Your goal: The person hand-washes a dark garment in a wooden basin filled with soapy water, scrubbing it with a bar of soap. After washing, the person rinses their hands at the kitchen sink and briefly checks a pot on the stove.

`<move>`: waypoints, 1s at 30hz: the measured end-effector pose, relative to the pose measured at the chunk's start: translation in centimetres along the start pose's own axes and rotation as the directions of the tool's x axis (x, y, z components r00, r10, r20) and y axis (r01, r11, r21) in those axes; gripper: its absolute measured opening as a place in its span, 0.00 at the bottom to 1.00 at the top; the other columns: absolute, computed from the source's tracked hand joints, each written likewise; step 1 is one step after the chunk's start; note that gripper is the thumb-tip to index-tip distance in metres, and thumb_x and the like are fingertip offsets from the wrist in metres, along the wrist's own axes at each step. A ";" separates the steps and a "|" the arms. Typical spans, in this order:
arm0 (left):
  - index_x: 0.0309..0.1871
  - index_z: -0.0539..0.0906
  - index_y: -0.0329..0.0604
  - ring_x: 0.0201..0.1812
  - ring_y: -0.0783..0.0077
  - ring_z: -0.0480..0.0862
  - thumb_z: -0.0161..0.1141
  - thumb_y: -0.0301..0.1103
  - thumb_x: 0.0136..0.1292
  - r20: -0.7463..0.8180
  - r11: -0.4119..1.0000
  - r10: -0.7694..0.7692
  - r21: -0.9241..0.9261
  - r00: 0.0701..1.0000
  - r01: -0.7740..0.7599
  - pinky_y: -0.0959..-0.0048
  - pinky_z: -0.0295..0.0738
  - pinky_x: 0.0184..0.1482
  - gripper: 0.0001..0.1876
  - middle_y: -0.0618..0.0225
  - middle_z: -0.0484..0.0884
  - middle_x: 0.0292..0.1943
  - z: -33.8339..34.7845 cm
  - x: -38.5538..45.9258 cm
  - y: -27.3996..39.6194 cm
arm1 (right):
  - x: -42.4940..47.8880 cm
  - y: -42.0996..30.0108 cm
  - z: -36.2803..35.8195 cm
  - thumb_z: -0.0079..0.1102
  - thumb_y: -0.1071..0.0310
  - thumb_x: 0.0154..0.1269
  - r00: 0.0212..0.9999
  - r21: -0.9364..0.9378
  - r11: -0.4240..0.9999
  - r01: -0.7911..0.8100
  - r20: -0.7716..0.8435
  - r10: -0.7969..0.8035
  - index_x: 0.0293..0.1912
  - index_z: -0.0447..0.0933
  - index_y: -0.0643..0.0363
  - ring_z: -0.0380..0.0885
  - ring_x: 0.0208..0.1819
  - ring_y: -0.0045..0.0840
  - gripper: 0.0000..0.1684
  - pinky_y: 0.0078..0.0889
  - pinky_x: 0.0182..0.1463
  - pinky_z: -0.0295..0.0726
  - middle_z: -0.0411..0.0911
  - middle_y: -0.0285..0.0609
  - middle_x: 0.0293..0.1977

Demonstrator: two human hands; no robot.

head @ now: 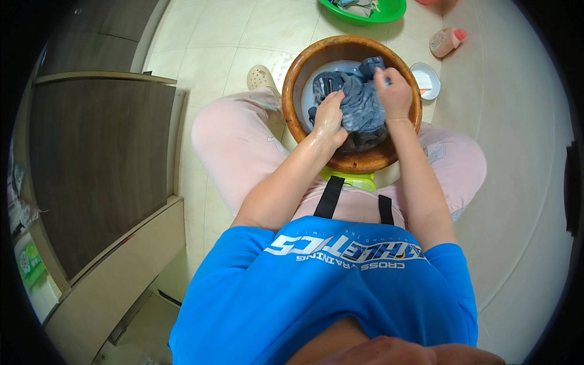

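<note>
A round brown basin stands on the floor between my knees. Inside it lies a wet blue-grey garment, bunched up, with whitish suds on its folds and cloudy water around it. My left hand grips the near left side of the cloth. At the far right of the basin my right hand is closed on another part of the same garment, with a dark bunched end poking out beyond the fist. A darker patch of wet cloth sits low in the basin near the front.
Beyond the basin is a green tub with clothes in it. To the right, a pink bottle with a red cap and a small white bowl stand by the wall. A yellow-green stool shows beneath me. Dark cabinet doors line the left.
</note>
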State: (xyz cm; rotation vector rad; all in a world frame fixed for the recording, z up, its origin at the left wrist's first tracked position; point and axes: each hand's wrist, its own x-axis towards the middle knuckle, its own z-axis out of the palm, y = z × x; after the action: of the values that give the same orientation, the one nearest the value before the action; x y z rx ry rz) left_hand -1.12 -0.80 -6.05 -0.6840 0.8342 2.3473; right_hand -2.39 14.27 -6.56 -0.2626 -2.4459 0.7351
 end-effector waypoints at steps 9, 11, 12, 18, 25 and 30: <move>0.52 0.73 0.39 0.49 0.58 0.79 0.44 0.39 0.69 0.022 0.945 -0.115 -0.306 0.993 0.116 0.55 0.77 0.48 0.16 0.58 0.78 0.49 -0.3 -0.5 2.6 | -4.2 1.9 -2.2 0.69 0.48 0.50 0.339 0.313 0.134 -0.940 0.819 0.463 0.54 0.71 0.68 0.74 0.48 0.29 0.40 0.31 0.55 0.71 0.76 0.44 0.48; 0.51 0.73 0.40 0.49 0.60 0.79 0.45 0.38 0.68 0.001 0.965 -0.101 -0.245 0.995 0.098 0.57 0.77 0.47 0.15 0.59 0.78 0.48 -1.1 0.9 2.5 | -4.7 2.9 -1.8 0.75 0.64 0.43 0.445 0.394 0.207 -0.895 0.782 0.436 0.53 0.70 0.68 0.75 0.47 0.28 0.37 0.30 0.53 0.73 0.76 0.44 0.47; 0.50 0.73 0.40 0.49 0.61 0.79 0.45 0.38 0.68 -0.013 0.973 -0.093 -0.216 0.996 0.088 0.58 0.78 0.46 0.14 0.60 0.78 0.47 -1.6 1.2 2.5 | -3.9 3.0 -2.4 0.74 0.68 0.43 0.470 0.461 0.154 -0.874 0.722 0.508 0.49 0.72 0.66 0.76 0.43 0.27 0.32 0.28 0.51 0.74 0.78 0.42 0.42; 0.43 0.75 0.45 0.36 0.73 0.79 0.50 0.34 0.64 -0.098 0.679 0.443 0.685 0.891 -0.263 0.62 0.77 0.30 0.08 0.70 0.78 0.34 -6.1 4.5 3.5 | 1.0 4.4 -7.9 0.58 0.77 0.51 0.695 0.691 0.153 -0.706 0.638 0.332 0.41 0.75 0.64 0.76 0.38 0.21 0.14 0.22 0.46 0.74 0.78 0.38 0.36; 0.59 0.65 0.58 0.44 0.70 0.71 0.55 0.52 0.60 -0.230 0.802 0.166 0.597 0.959 0.004 0.55 0.68 0.41 0.26 0.69 0.69 0.49 -2.5 0.9 3.5 | 0.5 0.9 -8.3 0.61 0.71 0.58 0.674 0.733 -0.106 -0.672 0.665 0.321 0.43 0.74 0.64 0.79 0.39 0.23 0.13 0.25 0.45 0.78 0.79 0.40 0.39; 0.63 0.60 0.55 0.51 0.60 0.75 0.59 0.54 0.59 -0.159 0.966 -0.063 0.238 0.985 0.100 0.50 0.75 0.45 0.32 0.58 0.72 0.52 -3.6 3.2 0.8 | -2.1 -10.0 -9.1 0.67 0.65 0.52 0.830 0.550 0.708 -0.442 0.551 0.090 0.36 0.78 0.62 0.79 0.38 0.29 0.14 0.29 0.44 0.75 0.79 0.41 0.34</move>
State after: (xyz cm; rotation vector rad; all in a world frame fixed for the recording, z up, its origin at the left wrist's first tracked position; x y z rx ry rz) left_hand -2.94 -2.75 -10.17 -0.7800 1.1192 2.0921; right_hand 4.29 9.32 4.28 -0.1729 -2.4018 1.9659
